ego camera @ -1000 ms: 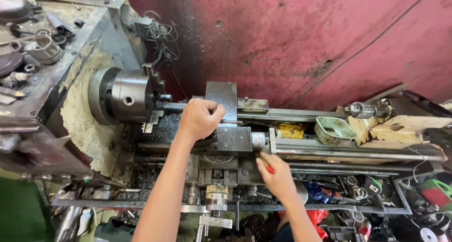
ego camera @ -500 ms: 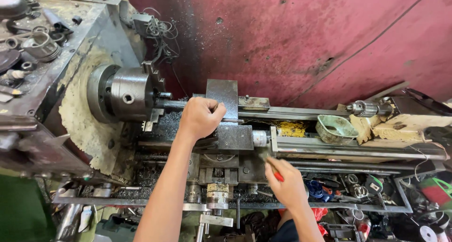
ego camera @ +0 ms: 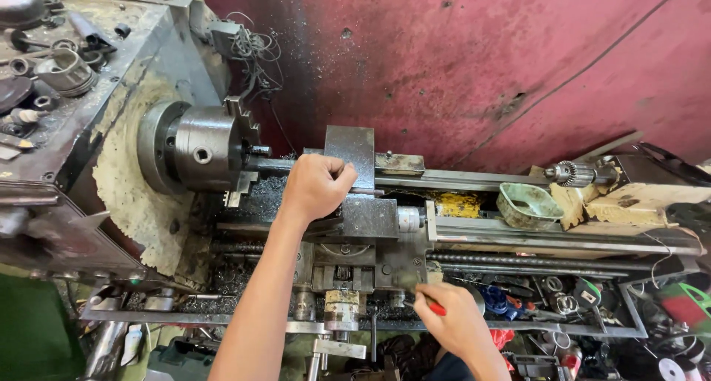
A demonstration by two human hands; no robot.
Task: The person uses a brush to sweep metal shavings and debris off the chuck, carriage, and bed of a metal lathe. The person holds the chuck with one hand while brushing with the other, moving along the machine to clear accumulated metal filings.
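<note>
The left hand [ego camera: 318, 185] is curled into a fist on top of the lathe's tool post [ego camera: 355, 175], fingers wrapped tight around a part hidden under them, just right of the round steel chuck [ego camera: 198, 147]. Nearer and further right, the right hand [ego camera: 452, 318] pinches a thin red-handled tool [ego camera: 434, 307] at the front of the carriage [ego camera: 363, 259]. A dirty green bowl [ego camera: 527, 205] sits on the bed to the right.
</note>
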